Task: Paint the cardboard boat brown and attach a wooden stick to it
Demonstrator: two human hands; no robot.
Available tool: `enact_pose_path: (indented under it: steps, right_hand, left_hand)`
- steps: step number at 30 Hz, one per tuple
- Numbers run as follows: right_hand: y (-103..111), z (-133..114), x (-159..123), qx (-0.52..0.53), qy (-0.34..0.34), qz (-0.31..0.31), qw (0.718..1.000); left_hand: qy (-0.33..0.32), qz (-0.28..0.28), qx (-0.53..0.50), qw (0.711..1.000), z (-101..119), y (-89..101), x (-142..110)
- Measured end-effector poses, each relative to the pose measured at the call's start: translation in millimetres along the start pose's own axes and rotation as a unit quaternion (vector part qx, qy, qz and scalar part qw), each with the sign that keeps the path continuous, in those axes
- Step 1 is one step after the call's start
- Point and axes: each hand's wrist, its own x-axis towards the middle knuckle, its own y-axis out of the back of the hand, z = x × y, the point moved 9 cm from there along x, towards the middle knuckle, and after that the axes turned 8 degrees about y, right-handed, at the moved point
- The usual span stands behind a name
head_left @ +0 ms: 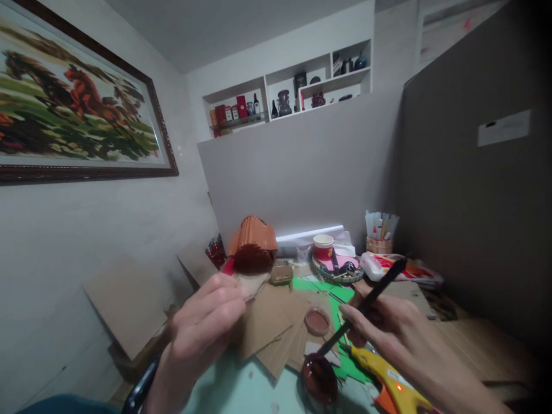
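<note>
My left hand point(207, 325) is closed on the base of a small cardboard model with an orange-brown ribbed roof point(254, 244), holding it up above the table. My right hand point(397, 333) grips a black paintbrush point(366, 302) whose tip dips into a small round pot of brown paint point(319, 379) at the table's near edge. A lid with brown paint point(317, 321) lies just beyond the pot. Brown cardboard sheets point(276, 328) lie under and between the hands.
A yellow and orange glue gun point(390, 382) lies under my right hand. Green paper point(332, 296), a red paper cup point(323, 246), a round tray point(338, 270), a holder of sticks point(380, 233) and a plastic pack point(401, 269) sit further back. Grey partitions close the back and right.
</note>
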Motion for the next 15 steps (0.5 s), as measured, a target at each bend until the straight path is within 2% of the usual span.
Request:
enact_pose_path:
  steps: [2, 4, 8, 12, 15]
  right_hand:
    - [-3.6, 2.1, 0.3, 0.004, -0.008, -0.014, 1.000]
    - [-8.0, 2.3, 0.5, 0.013, -0.009, -0.030, 0.999]
    - [-13.7, 4.6, -1.1, 0.019, -0.003, -0.035, 0.999]
    - [-19.4, 7.6, -3.6, 0.033, -0.002, -0.047, 0.998]
    - [-15.5, 6.5, -4.1, 0.040, -0.010, -0.044, 0.998]
  left_hand:
    - [-0.051, -0.021, 0.039, 0.998, 6.8, -7.2, -5.1]
    - [-0.061, -0.025, 0.047, 0.997, 8.1, -11.0, -8.5]
    - [-0.048, -0.033, 0.050, 0.997, 7.6, -16.4, -9.8]
    - [-0.050, -0.020, 0.054, 0.997, 13.9, -13.5, -6.2]
    - [-0.007, -0.009, 0.081, 0.997, 11.1, -11.2, -1.6]
